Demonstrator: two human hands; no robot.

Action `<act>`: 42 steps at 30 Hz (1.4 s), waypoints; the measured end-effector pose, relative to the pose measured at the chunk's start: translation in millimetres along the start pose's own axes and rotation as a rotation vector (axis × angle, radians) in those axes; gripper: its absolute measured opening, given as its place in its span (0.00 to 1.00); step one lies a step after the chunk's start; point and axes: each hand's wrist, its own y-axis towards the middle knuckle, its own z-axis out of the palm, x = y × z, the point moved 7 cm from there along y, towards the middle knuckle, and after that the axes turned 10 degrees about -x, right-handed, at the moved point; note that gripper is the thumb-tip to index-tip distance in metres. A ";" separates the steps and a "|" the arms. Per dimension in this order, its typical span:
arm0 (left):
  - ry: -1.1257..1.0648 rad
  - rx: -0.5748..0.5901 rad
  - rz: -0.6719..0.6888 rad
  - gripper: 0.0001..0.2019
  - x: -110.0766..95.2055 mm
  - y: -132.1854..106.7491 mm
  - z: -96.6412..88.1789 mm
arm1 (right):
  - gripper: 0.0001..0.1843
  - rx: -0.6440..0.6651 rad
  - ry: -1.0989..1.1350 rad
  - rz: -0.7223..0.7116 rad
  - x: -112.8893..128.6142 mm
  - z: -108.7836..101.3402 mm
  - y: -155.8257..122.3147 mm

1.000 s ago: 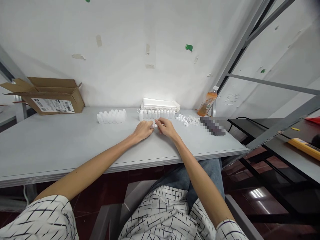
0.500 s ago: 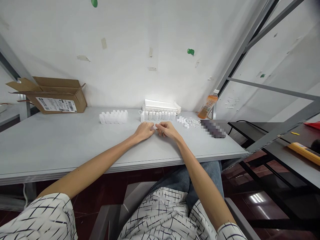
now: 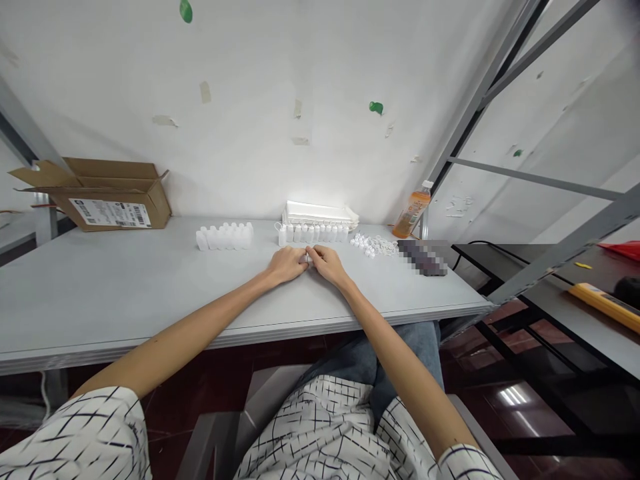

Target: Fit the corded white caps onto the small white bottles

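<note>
My left hand point(image 3: 286, 264) and my right hand point(image 3: 324, 262) meet fingertip to fingertip over the grey table point(image 3: 125, 293). Both are closed in a pinch on one small white bottle point(image 3: 307, 258), mostly hidden by the fingers. Just beyond them stands a row of several small white bottles point(image 3: 315, 233) in front of a stack of white trays point(image 3: 320, 215). Another cluster of white bottles point(image 3: 225, 236) stands to the left. A heap of small white caps point(image 3: 373, 245) lies to the right of my right hand.
An open cardboard box point(image 3: 100, 193) sits at the table's far left by the wall. An orange drink bottle point(image 3: 411, 211) stands at the far right, with a dark blurred object point(image 3: 423, 258) near it. Metal frame bars point(image 3: 480, 100) rise on the right beside another table point(image 3: 575, 300).
My right hand has closed in toward my left, so the fingertips now touch around the small bottle. The view has shifted slightly.
</note>
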 end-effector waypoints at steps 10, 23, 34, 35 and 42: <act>0.025 -0.015 0.009 0.11 5.1 1.7 -1.4 | 0.19 0.019 -0.113 0.027 7.8 -1.1 -5.4; -0.012 -0.027 0.011 0.12 3.2 0.9 -5.1 | 0.23 0.006 -0.060 -0.022 8.2 -2.2 -5.0; -0.011 -0.022 0.043 0.12 0.5 0.4 -3.8 | 0.29 0.077 0.040 0.023 5.3 3.6 -6.0; -0.011 -0.022 0.043 0.12 0.3 0.2 -4.6 | 0.30 0.070 0.054 0.029 5.3 2.8 -6.2; -0.026 -0.036 0.020 0.10 3.1 0.4 -10.0 | 0.20 0.062 0.268 0.088 8.7 -0.7 -8.0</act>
